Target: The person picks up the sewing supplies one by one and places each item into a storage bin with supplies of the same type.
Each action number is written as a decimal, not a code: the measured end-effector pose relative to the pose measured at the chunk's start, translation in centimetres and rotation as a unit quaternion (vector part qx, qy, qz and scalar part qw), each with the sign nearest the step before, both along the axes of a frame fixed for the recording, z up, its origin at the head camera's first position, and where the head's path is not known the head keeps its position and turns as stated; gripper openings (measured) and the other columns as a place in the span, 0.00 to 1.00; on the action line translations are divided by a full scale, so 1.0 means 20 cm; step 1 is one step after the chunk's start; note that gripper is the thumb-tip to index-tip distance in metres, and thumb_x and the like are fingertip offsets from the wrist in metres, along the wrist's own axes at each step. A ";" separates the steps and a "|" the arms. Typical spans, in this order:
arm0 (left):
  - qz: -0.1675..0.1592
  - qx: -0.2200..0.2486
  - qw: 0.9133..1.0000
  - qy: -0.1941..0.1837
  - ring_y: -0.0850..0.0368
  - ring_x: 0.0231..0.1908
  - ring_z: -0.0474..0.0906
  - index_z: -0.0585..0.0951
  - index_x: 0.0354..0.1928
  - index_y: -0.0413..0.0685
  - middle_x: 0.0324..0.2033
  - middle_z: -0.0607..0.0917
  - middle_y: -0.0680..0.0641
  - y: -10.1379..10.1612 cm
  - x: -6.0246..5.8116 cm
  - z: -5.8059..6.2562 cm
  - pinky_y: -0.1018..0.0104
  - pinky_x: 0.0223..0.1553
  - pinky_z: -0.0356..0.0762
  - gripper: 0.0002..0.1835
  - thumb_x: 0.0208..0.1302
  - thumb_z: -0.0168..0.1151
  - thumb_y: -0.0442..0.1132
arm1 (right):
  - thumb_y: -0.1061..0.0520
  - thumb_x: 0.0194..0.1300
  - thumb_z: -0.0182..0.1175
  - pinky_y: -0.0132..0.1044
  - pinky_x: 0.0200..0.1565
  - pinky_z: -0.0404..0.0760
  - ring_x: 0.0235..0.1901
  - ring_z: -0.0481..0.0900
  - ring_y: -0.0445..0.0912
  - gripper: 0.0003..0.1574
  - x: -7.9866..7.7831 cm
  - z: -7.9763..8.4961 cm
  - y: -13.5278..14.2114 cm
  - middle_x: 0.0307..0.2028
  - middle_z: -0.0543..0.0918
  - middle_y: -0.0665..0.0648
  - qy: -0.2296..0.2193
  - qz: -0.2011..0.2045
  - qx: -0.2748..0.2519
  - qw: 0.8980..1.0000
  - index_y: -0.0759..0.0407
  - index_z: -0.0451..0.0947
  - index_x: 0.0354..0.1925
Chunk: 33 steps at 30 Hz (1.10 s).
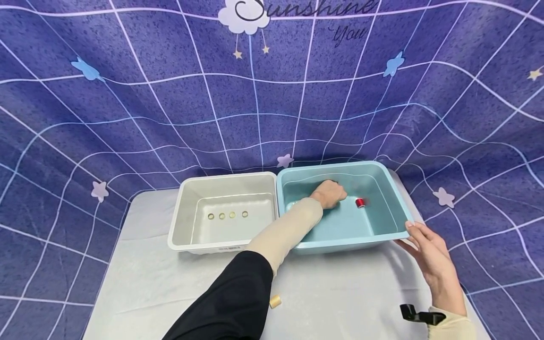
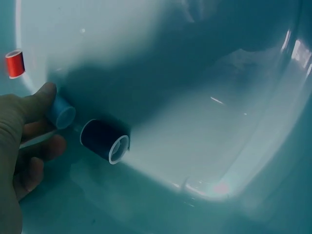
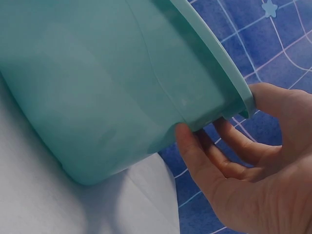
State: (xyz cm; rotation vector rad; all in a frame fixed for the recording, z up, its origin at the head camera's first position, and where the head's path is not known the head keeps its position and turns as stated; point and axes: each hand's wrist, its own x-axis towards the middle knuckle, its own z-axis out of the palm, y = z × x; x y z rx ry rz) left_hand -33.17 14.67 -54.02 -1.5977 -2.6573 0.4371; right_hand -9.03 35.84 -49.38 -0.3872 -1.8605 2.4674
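My left hand (image 1: 329, 193) reaches down into the teal bin (image 1: 335, 244). In the left wrist view its thumb and fingers pinch a light blue thread spool (image 2: 62, 113). Right beside that, a dark navy thread spool (image 2: 100, 139) lies on its side on the bin floor; in the head view the hand hides both. A red thread spool (image 1: 360, 202) lies farther right in the same bin. My right hand (image 1: 431, 255) grips the bin's near right corner, thumb on the rim and fingers under it, as the right wrist view shows.
A light grey bin (image 1: 180, 236) stands against the teal bin's left side, with several small round pieces (image 1: 222, 216) in a row on its floor. A gold spool (image 1: 275, 301) lies on the white-covered table (image 1: 140, 274) near my left sleeve. Purple patterned cloth (image 1: 272, 94) hangs behind.
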 end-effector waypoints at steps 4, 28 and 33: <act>0.006 -0.013 1.000 0.020 0.58 0.45 0.87 0.86 0.42 0.64 0.45 0.90 0.59 0.01 0.00 -0.01 0.60 0.51 0.86 0.11 0.74 0.58 0.38 | 0.60 0.80 0.55 0.34 0.49 0.89 0.47 0.88 0.37 0.11 0.00 0.00 0.00 0.47 0.88 0.43 0.000 0.000 -0.003 1.000 0.53 0.85 0.49; 0.009 -0.035 0.998 0.048 0.57 0.49 0.86 0.86 0.46 0.68 0.48 0.90 0.59 0.04 0.03 0.01 0.61 0.52 0.86 0.12 0.74 0.58 0.38 | 0.61 0.79 0.55 0.34 0.49 0.89 0.46 0.88 0.37 0.12 0.00 -0.01 0.00 0.46 0.88 0.44 0.003 0.000 -0.017 1.000 0.53 0.86 0.49; 0.024 -0.030 0.999 0.027 0.57 0.50 0.86 0.86 0.46 0.65 0.49 0.90 0.57 0.04 0.04 0.03 0.61 0.52 0.86 0.11 0.74 0.58 0.38 | 0.60 0.79 0.56 0.34 0.49 0.89 0.47 0.88 0.37 0.11 -0.01 -0.01 0.00 0.46 0.88 0.44 -0.002 -0.002 -0.012 1.000 0.53 0.85 0.49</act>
